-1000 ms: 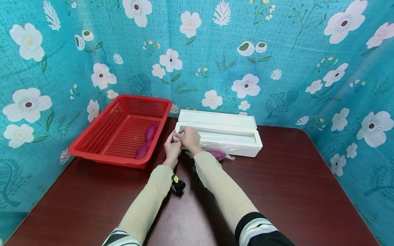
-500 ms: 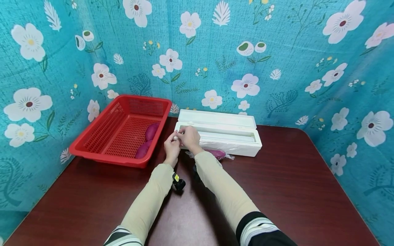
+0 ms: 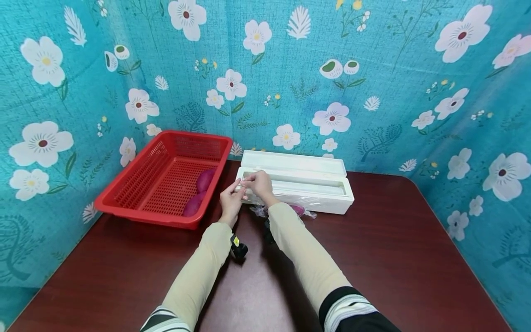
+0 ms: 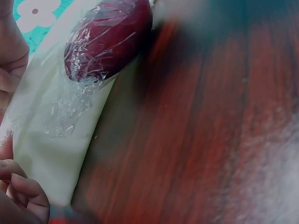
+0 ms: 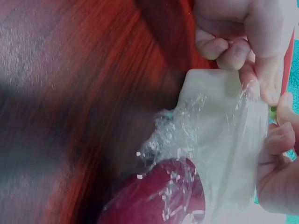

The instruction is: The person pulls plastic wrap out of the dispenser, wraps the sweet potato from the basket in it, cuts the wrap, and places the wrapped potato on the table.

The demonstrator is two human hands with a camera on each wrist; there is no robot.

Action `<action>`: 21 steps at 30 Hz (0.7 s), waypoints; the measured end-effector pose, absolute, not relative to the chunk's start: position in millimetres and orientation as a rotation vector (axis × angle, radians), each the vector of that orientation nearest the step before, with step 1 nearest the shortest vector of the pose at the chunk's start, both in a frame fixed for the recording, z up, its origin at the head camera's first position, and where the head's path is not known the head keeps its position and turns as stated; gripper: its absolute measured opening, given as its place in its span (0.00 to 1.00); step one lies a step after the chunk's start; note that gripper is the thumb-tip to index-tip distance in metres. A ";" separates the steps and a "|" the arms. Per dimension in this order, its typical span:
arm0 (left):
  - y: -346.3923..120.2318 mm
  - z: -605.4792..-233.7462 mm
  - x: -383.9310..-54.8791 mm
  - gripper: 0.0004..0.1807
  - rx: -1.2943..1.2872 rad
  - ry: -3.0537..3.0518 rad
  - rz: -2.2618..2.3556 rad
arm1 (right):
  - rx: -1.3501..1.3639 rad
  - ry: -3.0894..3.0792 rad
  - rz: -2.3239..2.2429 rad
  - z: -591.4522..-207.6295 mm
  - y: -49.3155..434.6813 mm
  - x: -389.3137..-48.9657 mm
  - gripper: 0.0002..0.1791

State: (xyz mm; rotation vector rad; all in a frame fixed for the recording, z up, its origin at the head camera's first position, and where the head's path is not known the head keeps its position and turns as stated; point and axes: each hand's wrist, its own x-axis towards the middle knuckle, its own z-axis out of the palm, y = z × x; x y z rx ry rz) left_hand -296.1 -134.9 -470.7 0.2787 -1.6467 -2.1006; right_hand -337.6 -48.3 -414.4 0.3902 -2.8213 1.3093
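A long white cling film box (image 3: 332, 206) stands at the back with its lid raised and a pale roll inside. At the box's left end my left hand (image 3: 231, 203) pinches the thin cling film (image 5: 233, 126), fingertips curled. Close beside it, my right hand (image 3: 260, 185) pinches the film as well, thumb against forefinger. Against the front of the box lies a purple-red sweet potato (image 4: 110, 39) wrapped in film, with crumpled ends. My right sleeve covers part of it in the head view.
To the left is a red plastic basket (image 3: 143, 212) with two bare sweet potatoes (image 3: 204, 180) along its right side. A flowered blue curtain (image 3: 290, 83) hangs behind the dark red wooden table (image 3: 394, 258). Black wrist cameras (image 3: 239, 249) sit under the sleeves.
My right hand has shifted slightly to the right, its sleeve now covering more of the wrapped sweet potato. The left hand stays at the box's left end. The head view has tilted a little.
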 end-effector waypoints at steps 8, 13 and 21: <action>-133.2 -474.8 -297.2 0.18 0.271 -1.656 -2.041 | 0.575 -2.839 1.493 -413.4 -38.9 -340.1 0.07; -132.6 -472.3 -296.8 0.17 0.300 -1.661 -2.010 | 0.638 -2.821 1.421 -412.9 -37.6 -340.7 0.08; -132.1 -471.8 -293.7 0.16 0.394 -1.715 -2.009 | 0.564 -2.873 1.383 -415.7 -35.6 -338.6 0.06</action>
